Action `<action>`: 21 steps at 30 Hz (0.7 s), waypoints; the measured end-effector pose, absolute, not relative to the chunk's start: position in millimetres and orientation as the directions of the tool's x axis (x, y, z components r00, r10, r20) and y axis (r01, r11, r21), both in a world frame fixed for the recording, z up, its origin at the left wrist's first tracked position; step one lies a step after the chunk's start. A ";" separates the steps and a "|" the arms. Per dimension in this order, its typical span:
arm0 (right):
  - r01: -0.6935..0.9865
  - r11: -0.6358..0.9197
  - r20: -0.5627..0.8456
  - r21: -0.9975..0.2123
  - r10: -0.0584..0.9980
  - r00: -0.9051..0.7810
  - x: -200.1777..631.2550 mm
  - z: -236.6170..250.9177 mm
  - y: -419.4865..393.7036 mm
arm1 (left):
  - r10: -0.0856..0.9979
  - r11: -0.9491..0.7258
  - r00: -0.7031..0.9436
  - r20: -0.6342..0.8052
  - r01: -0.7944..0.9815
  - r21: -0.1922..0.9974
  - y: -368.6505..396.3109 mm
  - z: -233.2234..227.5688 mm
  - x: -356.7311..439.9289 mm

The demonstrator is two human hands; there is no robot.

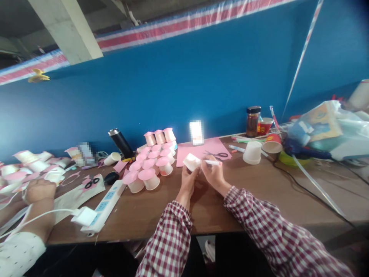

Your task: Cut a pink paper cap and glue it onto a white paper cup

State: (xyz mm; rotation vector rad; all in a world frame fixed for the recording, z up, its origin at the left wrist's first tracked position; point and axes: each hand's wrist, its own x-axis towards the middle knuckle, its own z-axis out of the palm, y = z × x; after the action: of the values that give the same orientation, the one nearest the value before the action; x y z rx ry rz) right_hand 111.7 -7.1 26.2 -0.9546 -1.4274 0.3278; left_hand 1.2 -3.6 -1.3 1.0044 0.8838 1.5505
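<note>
From here I see the left hand [188, 179] curled round a cup [190, 161] above the table [135, 211], the right hand [212, 171] pinching a pen [213, 162] beside it; the cup looks light, easily dented, best held softly round its wall

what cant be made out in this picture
In the head view:
Left hand: some fingers, hidden behind the held white cup.
White pen: its tip, too small and blurred.
Upright bright panel: its content, pixelated.
Co-worker's dotted sleeve: cut off by the left edge.
</note>
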 end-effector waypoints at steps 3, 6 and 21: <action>0.327 0.608 0.678 -0.724 0.716 0.168 111.5 25.5 -7.1 | 0.982 -0.183 -0.103 0.156 -0.366 0.912 -3.0 -2.3 1.1; 0.312 0.610 0.672 -0.728 0.724 0.155 110.6 24.6 -8.4 | 0.983 -0.179 -0.098 0.152 -0.384 0.906 -3.1 -2.5 1.2; 0.304 0.597 0.666 -0.742 0.706 0.241 110.8 28.5 -5.8 | 0.987 -0.163 -0.065 0.149 -0.415 0.895 -6.1 3.1 0.3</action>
State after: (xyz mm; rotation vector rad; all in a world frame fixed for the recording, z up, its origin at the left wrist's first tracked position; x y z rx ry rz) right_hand 110.8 -5.8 28.5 -0.9545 -1.3493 0.3414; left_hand 0.3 -6.1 3.1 0.9761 0.8235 1.5222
